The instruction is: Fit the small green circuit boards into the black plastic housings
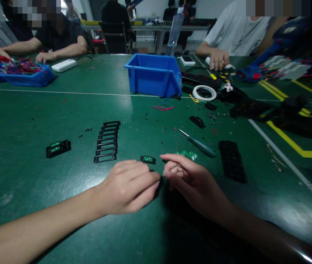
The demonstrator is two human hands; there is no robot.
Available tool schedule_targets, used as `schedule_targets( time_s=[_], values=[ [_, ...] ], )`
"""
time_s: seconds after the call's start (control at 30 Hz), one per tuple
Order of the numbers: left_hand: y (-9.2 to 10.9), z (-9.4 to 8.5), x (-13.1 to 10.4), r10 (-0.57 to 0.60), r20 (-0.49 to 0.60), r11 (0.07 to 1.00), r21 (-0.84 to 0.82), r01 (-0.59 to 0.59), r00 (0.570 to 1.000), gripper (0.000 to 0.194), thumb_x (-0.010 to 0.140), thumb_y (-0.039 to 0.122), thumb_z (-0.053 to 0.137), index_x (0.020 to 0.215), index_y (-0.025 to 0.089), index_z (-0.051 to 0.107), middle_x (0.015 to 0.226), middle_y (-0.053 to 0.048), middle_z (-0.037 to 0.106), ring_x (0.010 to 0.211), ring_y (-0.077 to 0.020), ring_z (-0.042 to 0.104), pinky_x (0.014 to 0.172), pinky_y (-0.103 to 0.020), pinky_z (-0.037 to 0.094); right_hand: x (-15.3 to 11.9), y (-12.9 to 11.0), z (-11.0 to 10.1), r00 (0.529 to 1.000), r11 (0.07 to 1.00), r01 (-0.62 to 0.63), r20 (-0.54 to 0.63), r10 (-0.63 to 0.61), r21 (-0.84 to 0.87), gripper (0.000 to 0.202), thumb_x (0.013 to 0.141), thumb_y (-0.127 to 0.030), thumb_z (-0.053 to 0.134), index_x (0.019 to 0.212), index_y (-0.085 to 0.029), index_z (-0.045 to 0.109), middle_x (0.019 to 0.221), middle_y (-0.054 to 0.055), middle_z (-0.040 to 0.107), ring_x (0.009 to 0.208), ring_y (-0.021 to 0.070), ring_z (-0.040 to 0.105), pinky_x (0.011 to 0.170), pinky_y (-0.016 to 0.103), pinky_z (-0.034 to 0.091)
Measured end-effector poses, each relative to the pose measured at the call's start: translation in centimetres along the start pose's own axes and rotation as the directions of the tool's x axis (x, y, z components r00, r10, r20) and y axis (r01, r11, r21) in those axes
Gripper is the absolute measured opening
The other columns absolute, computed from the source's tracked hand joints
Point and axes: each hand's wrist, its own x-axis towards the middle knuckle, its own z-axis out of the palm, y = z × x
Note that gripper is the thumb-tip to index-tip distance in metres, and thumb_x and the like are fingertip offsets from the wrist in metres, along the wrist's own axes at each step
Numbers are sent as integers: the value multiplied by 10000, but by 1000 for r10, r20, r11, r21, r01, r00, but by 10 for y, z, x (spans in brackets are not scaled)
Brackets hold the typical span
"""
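My left hand (134, 185) is closed over the green table, fingertips pressed together; whatever they hold, if anything, is hidden. Facing it, my right hand (190, 179) has curled fingers, with the thumb close to the left fingertips; nothing I can name shows in it. Just beyond my left hand lies a small black holder with a green board (148, 159). Several small green boards (187, 155) lie in a pile behind my right hand, partly covered by it. A screwdriver with a green handle (202, 146) rests beyond that pile.
Black frames (107, 141) stand in a row at left, near two joined holders with green boards (58, 148). A blue bin (154, 75), white ring (204, 93) and black block (232, 161) lie around. Across the table, co-workers sit near a wire-filled blue tray (26, 79).
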Motion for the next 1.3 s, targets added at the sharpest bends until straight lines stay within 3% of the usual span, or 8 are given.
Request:
schedule_targets(
  time_s=[0.1, 0.17, 0.43, 0.6, 0.7, 0.9, 1.1, 1.3],
  values=[
    [6, 1, -1, 276, 44, 961, 19, -277, 960, 151, 936, 152, 550, 1023, 115, 667, 648, -1, 603, 580, -153, 524, 537, -330, 390, -1, 0, 0, 1000, 1000, 12, -16, -12, -7, 288, 1013, -297, 557, 1285, -204, 566, 878, 1, 633, 648, 104, 622, 611, 226, 519],
    [9, 1, -1, 348, 51, 936, 39, -350, 936, 151, 928, 160, 548, 1001, 121, 675, 620, 9, 581, 554, -147, 513, 506, -326, 375, -1, 0, 2, 1000, 1000, -1, -29, 2, 10, 280, 1004, -282, 559, 1273, -208, 575, 894, 4, 633, 661, 105, 619, 617, 226, 525],
    [14, -12, 3, 289, 149, 922, 224, -317, 946, 139, 974, 198, 549, 903, 145, 655, 691, -17, 600, 626, -160, 540, 568, -343, 401, 3, 5, 12, 995, 997, -28, -90, 35, 78, 297, 950, -269, 596, 1235, -185, 612, 876, 16, 607, 682, 119, 596, 577, 224, 559],
    [14, -24, -9, 293, 209, 906, 251, -340, 933, 116, 974, 202, 552, 939, 143, 646, 698, -20, 599, 628, -163, 533, 556, -338, 391, 2, 7, 13, 987, 995, 90, -128, -94, -39, 229, 967, -256, 583, 1165, -184, 676, 1024, 70, 612, 723, 131, 615, 577, 244, 572],
    [2, -39, -31, 210, 209, 919, 293, -266, 955, 90, 955, 178, 576, 1000, 140, 644, 717, -31, 615, 646, -169, 538, 597, -332, 416, -2, 5, 15, 969, 960, 170, -140, -205, -224, 242, 962, -199, 577, 1174, -208, 694, 1184, 98, 606, 761, 133, 629, 641, 273, 578],
    [-19, -65, -61, -190, 48, 916, 369, 159, 981, 115, 930, 137, 576, 1017, 140, 651, 843, -80, 661, 739, -197, 553, 673, -335, 450, -6, 3, 19, 938, 846, 277, -63, -341, -456, 287, 955, -151, 546, 1196, -232, 678, 1289, 112, 605, 952, 204, 677, 831, 360, 584],
    [-21, -59, -55, -321, 89, 896, 349, 273, 943, 116, 946, 162, 558, 954, 131, 670, 1037, -132, 669, 851, -236, 550, 754, -385, 457, -1, -2, 10, 965, 888, 223, -36, -259, -403, 284, 975, -182, 548, 1239, -220, 646, 1289, 128, 626, 1100, 261, 670, 881, 384, 592],
    [-25, -55, -60, -335, 102, 896, 344, 282, 937, 160, 959, 168, 562, 1069, 139, 675, 1104, -123, 682, 897, -241, 549, 791, -397, 456, -2, -1, 8, 981, 878, 192, 82, -174, -439, 429, 991, -250, 555, 1419, -237, 577, 1573, 137, 451, 1245, 299, 631, 938, 431, 589]
  ],
)
